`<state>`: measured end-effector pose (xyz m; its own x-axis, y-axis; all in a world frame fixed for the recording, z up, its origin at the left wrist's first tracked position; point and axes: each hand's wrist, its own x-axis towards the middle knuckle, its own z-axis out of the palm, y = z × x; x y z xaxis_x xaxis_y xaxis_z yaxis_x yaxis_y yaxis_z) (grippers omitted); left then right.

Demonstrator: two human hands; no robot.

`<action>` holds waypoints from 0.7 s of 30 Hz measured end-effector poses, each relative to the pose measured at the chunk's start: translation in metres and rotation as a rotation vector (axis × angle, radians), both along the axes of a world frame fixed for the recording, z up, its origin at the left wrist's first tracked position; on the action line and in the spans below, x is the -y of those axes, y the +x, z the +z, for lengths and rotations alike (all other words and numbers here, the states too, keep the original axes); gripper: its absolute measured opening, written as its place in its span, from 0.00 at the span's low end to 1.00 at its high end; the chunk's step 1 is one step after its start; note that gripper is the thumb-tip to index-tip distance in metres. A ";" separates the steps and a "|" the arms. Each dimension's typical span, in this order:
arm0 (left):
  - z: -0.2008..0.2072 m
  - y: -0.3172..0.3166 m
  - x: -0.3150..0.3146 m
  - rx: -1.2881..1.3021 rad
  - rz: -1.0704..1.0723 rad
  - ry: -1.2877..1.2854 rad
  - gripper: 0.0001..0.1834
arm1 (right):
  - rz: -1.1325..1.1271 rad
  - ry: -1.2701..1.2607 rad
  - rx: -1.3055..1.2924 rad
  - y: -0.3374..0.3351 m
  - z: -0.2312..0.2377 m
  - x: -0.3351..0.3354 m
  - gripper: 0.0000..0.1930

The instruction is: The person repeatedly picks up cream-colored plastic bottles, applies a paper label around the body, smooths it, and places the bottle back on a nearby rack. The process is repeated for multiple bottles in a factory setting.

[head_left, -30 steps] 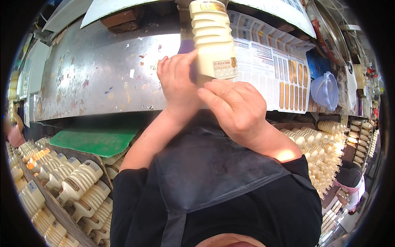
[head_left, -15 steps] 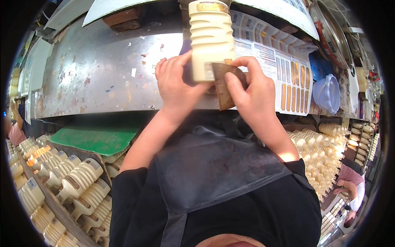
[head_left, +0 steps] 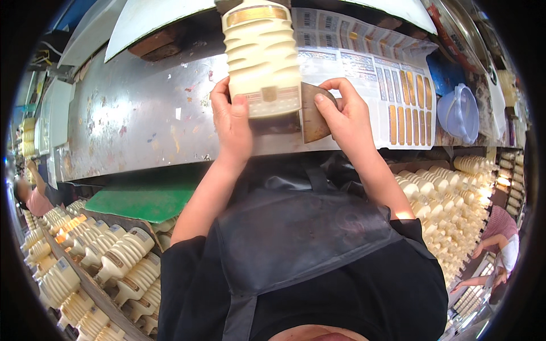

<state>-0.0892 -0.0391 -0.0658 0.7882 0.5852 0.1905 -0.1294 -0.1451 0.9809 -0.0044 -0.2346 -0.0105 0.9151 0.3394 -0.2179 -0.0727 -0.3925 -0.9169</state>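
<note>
A cream-coloured bottle (head_left: pixel 261 59) with wavy ridges lies over the metal bench, neck pointing away from me. It carries a gold band (head_left: pixel 257 15) near the neck and a printed label (head_left: pixel 269 95) around the base end. My left hand (head_left: pixel 232 128) grips the base end from the left, thumb on the front and fingers behind. Between the thumb and fingers of my right hand (head_left: pixel 350 116) is a flat brown scraper-like piece (head_left: pixel 314 111), its straight edge close against the bottle's right side. Whether that edge touches the bottle I cannot tell.
Sheets of gold and silver stickers (head_left: pixel 401 99) lie right of the bottle, beside a light-blue basin (head_left: pixel 458 113). Many similar bottles stand in racks at lower left (head_left: pixel 128 256) and right (head_left: pixel 441 199). A green board (head_left: pixel 139 199) sits below the bench edge. Other people work at both sides.
The bottle has shifted left and turned, so its base label now faces up. The brown piece has gone from the front of the bottle to its right side. My left thumb has moved onto the front.
</note>
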 end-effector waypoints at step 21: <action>0.017 -0.003 -0.007 0.003 -0.187 0.212 0.51 | 0.284 0.083 0.047 0.019 -0.003 -0.022 0.30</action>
